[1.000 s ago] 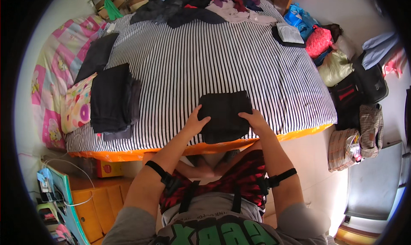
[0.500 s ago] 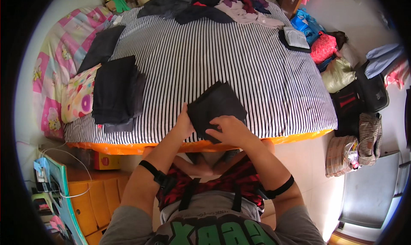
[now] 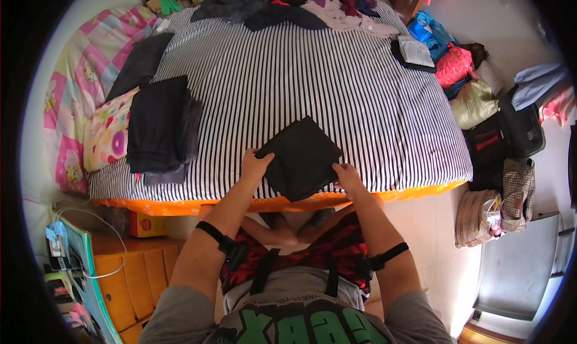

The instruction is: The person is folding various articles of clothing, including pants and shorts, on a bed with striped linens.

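A black garment folded into a compact square [image 3: 302, 157] is at the near edge of the striped bed, turned so one corner points toward me. My left hand [image 3: 255, 165] grips its left side, thumb on top and the other fingers underneath. At the right corner, my right hand [image 3: 347, 179] pinches the cloth between thumb and fingers. To the left lies a stack of folded dark clothes [image 3: 157, 127], apart from both hands. Whether the folded garment touches the sheet cannot be made out.
A striped sheet [image 3: 252, 73] covers the bed, with orange cloth [image 3: 409, 190] along its front edge. Loose clothes [image 3: 288, 10] are heaped at the far end. A pink patterned quilt [image 3: 72, 109] lies on the left; bags [image 3: 475, 103] stand along the right side.
My right hand has moved from the top of the garment to its right corner. The folded garment now lies flatter and squarer, with my left hand still on its left side.
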### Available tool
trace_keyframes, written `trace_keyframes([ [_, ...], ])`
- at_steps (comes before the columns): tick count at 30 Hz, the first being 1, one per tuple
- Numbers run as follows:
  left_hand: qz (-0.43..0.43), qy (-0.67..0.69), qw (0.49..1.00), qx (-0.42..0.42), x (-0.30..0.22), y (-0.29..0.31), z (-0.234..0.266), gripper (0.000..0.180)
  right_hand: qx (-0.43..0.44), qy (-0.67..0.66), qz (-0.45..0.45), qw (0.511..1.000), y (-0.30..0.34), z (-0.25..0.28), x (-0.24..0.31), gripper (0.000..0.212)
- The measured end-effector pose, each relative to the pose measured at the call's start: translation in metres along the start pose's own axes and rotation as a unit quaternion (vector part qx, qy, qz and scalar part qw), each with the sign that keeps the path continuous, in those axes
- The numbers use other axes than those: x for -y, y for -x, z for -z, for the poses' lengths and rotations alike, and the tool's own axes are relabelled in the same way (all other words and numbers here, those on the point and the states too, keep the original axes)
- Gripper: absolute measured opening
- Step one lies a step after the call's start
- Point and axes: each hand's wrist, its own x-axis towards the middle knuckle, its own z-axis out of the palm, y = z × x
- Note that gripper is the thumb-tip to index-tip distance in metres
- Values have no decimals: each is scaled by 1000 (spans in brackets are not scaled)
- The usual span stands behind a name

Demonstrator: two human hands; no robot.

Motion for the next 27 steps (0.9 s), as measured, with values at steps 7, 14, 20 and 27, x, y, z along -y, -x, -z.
trace_keyframes([
  [7,11,76,993,90,-5,-3,16,39,34,-111,17,993,-1,-3,1,33],
  [14,44,191,978,69,-5,-7,14,27,-72,-184,66,978,-27,-18,8,15],
  [20,117,197,972,-47,13,-9,-5,35,-97,-247,97,959,-34,-20,10,14],
  [27,220,270,935,69,8,3,-16,34,-107,-225,97,964,-45,-18,3,25],
])
